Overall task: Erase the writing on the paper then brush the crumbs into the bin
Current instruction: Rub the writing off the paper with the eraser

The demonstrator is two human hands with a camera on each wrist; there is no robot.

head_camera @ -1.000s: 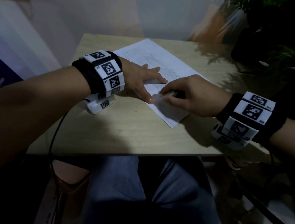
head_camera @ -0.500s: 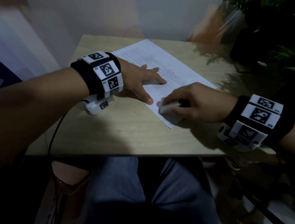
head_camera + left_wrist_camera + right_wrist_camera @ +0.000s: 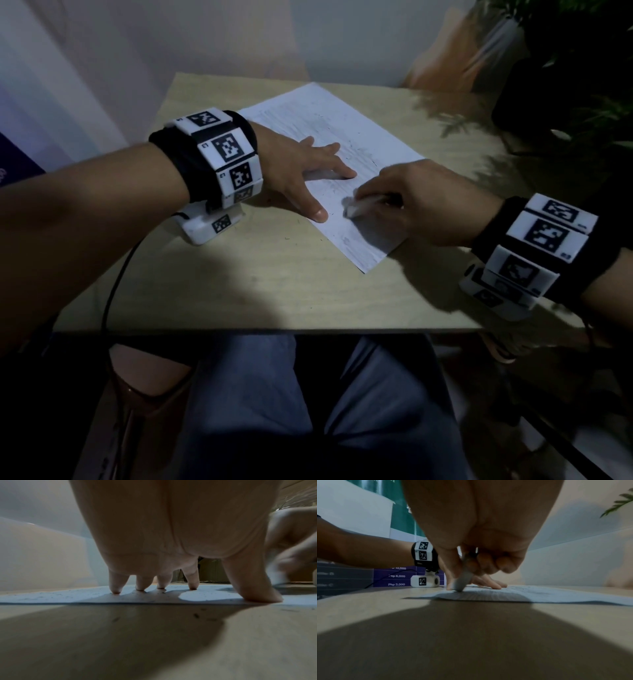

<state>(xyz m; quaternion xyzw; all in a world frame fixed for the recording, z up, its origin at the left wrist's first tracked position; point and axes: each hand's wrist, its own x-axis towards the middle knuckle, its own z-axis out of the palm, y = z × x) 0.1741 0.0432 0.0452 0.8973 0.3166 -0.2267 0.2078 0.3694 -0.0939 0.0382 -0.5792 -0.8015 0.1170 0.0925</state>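
The paper (image 3: 329, 164) lay skewed on the table (image 3: 239, 281), its near corner short of the front edge. The left hand (image 3: 301, 168), fingers spread straight, pressed it flat, thumb at its left edge. The right hand (image 3: 421, 202) pinched a white eraser (image 3: 356, 209), tip on the sheet just beside that thumb. Bare tabletop lay left and in front; plants (image 3: 582, 85) crowded the far right.
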